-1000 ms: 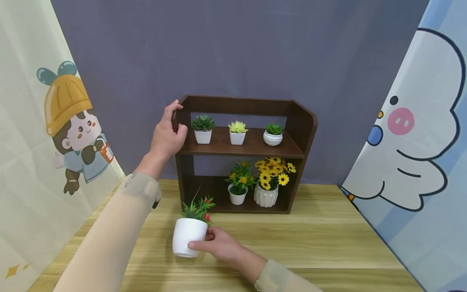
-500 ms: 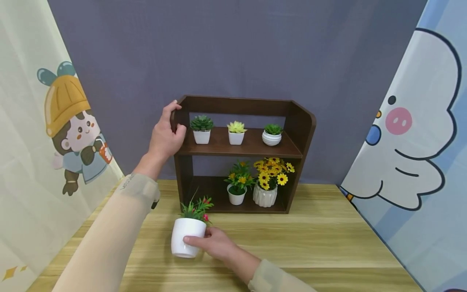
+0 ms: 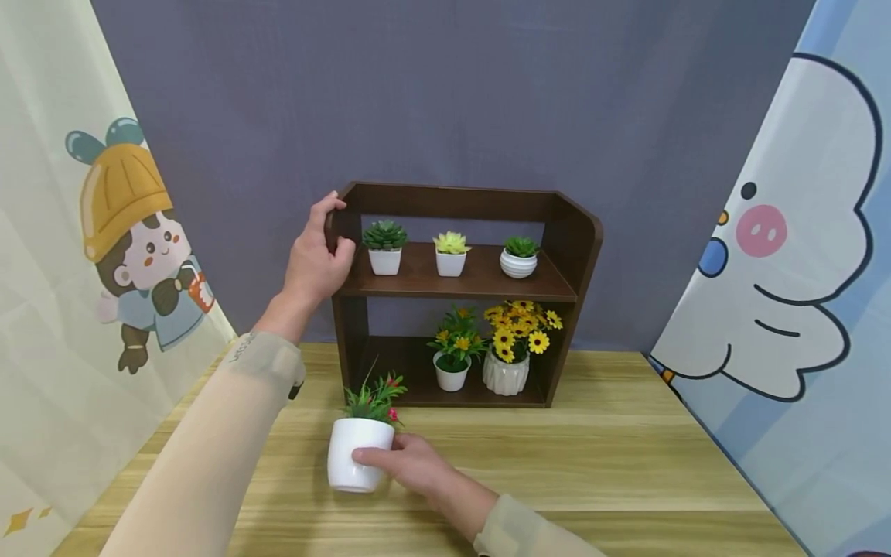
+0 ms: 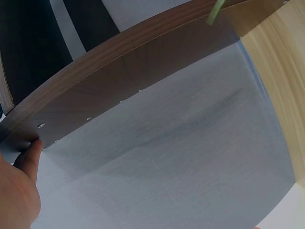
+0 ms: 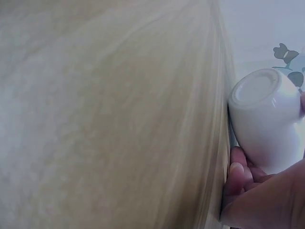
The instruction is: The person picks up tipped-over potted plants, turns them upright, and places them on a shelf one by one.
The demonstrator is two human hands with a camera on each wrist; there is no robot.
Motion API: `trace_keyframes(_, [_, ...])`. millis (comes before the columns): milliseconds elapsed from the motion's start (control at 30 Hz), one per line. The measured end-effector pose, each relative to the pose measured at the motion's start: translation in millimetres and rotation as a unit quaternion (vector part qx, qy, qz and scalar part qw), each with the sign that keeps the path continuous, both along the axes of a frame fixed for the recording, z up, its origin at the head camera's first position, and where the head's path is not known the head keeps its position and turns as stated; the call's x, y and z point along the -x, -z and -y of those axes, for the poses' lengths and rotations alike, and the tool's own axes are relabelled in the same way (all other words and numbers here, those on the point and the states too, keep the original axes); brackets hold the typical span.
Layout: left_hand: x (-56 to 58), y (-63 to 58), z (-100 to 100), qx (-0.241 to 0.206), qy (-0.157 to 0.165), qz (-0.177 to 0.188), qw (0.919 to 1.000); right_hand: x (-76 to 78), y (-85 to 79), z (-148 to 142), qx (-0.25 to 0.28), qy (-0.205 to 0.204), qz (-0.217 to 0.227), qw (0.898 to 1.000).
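My left hand [image 3: 317,259] grips the upper left side panel of a dark brown two-tier shelf [image 3: 459,292]. In the left wrist view, a finger [image 4: 32,160] presses the outer face of that panel. In front of the shelf's lower left corner, my right hand [image 3: 415,464] holds a white flowerpot [image 3: 351,460] with green leaves and small red flowers [image 3: 373,399]. The thumb lies across the pot's front while the other fingers are behind it, mostly hidden. The pot's round underside [image 5: 257,88] shows in the right wrist view.
On the upper tier sit a dark green succulent [image 3: 385,246], a yellow-green one [image 3: 451,252] and one in a ribbed round pot [image 3: 519,257]. Below stand an orange-flowered plant [image 3: 455,350] and a yellow-flowered pot [image 3: 508,371]. A wooden table [image 3: 592,456] and curtains surround them.
My right thumb has shifted slightly up and left across the pot's front. The pot stays almost where it was, and my left hand keeps its grip on the shelf.
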State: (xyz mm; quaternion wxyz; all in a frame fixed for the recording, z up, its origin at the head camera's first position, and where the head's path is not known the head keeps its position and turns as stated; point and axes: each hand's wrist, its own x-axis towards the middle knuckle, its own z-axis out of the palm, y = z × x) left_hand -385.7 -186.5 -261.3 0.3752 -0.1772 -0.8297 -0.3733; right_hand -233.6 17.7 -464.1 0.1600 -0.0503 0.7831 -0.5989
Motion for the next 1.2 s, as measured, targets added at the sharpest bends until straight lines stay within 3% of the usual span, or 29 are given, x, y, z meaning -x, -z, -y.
trace_keyframes(767, [0.8, -0.4, -0.1, 0.0, -0.004, -0.008, 1.0, -1.5, 1.5, -17.0, 0.03, -0.019, -0.022, 0.999])
trace_keyframes(1200, [0.8, 0.1, 0.3, -0.001, -0.004, -0.006, 1.0, 0.8, 2.6, -29.4, 0.06, -0.061, -0.025, 0.996])
